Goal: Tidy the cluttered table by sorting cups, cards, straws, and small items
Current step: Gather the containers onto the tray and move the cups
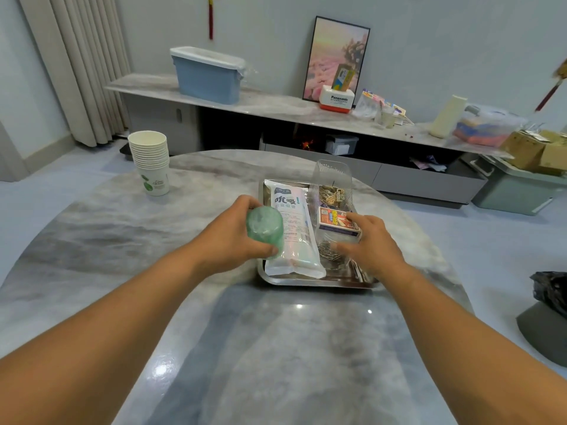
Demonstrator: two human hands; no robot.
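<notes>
Over the steel tray (306, 283) mid-table: left hand (233, 237) grips a green cup (265, 230) at the tray's left edge, just beside the white straw pack (293, 231) lying in the tray. Right hand (372, 243) holds the card box (339, 223) from its right side, fingers curled on it, above clear plastic containers (333, 185) with clips. Paper cup stack (150, 161) stands well apart, far left of the marble table (122, 228)

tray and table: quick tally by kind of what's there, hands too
metal tray: 1
straw packet: 1
card box: 1
clear plastic container: 1
green cup, held by the left hand: 1
paper cup stack: 1
paper clip piles: 1
gold clip piles: 1
hands, counting the right hand: 2
Total: 10
</notes>
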